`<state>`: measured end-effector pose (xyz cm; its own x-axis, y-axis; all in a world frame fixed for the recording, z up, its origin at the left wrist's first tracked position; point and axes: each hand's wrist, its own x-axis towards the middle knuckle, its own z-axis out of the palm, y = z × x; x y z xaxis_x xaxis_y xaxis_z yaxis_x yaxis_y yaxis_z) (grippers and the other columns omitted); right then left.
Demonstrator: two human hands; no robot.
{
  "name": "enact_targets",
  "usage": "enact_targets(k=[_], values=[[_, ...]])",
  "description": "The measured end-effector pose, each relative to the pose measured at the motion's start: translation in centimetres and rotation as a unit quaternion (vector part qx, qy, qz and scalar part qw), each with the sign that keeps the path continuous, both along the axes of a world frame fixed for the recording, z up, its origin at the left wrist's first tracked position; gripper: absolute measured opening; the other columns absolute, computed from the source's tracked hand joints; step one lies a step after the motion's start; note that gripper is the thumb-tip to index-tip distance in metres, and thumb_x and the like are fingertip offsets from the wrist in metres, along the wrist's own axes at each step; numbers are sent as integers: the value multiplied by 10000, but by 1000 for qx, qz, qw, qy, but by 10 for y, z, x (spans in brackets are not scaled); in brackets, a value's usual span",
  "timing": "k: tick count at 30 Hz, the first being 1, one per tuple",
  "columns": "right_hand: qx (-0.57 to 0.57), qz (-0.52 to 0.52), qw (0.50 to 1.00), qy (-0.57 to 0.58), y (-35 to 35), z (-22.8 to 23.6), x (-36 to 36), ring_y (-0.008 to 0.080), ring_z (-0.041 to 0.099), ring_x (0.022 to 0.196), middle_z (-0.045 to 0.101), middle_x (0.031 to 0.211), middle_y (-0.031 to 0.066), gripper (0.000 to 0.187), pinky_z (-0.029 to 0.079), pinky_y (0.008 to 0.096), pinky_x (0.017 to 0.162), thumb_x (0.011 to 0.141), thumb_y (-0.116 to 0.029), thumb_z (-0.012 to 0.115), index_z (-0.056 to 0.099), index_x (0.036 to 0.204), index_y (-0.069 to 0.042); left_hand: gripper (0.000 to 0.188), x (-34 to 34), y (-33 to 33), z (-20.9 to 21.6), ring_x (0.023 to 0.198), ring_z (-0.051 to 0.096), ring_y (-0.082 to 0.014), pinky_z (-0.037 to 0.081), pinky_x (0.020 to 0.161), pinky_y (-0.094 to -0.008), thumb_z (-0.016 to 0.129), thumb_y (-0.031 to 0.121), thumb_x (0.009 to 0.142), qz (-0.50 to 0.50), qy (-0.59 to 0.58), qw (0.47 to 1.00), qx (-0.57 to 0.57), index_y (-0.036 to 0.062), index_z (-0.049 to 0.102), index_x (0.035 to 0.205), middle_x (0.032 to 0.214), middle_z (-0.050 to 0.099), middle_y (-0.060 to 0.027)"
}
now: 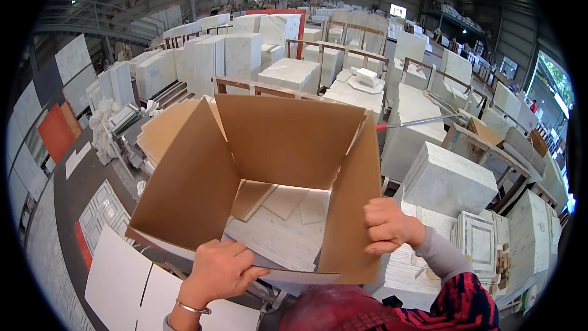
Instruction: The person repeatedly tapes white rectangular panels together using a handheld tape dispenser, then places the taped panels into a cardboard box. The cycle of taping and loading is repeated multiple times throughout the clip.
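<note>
A large brown cardboard box (291,141) stands unfolded in front of me, its four walls up. Through its bottomless middle I see stacked white marble tiles (278,227) underneath. My left hand (223,266) is closed on the near wall's edge, thumb along the rim, with a bangle at the wrist. On the right, my right hand (387,225) grips the edge of the right wall, fingers curled over the outside. The box's outer face shows white along the near rim.
Flat white cardboard sheets (116,270) lie at lower left. Marble slab stacks (450,178) stand right and beyond, with wooden racks (337,49) between them. A framed marble panel (478,245) leans at right. A red-ended metal rod (416,122) lies across slabs.
</note>
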<state>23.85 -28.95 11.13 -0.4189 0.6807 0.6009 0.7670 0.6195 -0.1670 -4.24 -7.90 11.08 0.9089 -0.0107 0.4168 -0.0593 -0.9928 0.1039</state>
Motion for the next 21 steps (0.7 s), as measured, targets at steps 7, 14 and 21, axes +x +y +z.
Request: enact_targets(k=[7,14,21], values=[[-40,62,997,18,4,1,-37,215,408,511,359,607,35,456,278,333,448,770,-199,729,351,536,-93,393,55,-18,-14,551,564,-259,433,493,-365,646,421,795,-27,42,999,-20,96,564,591,571,524,-53],[-61,70,994,57,-2,3,-33,209,435,516,389,614,34,455,308,318,433,768,-137,722,337,534,-73,393,117,14,-84,753,588,-280,443,690,-419,571,462,843,-7,48,997,-56,97,628,710,759,609,-101],[142,-299,936,-117,77,69,15,320,500,1059,549,1109,132,480,369,463,863,793,-253,697,551,1212,-71,404,126,12,-159,862,544,-268,348,900,-431,573,466,848,0,58,997,-46,77,635,762,809,607,-94]])
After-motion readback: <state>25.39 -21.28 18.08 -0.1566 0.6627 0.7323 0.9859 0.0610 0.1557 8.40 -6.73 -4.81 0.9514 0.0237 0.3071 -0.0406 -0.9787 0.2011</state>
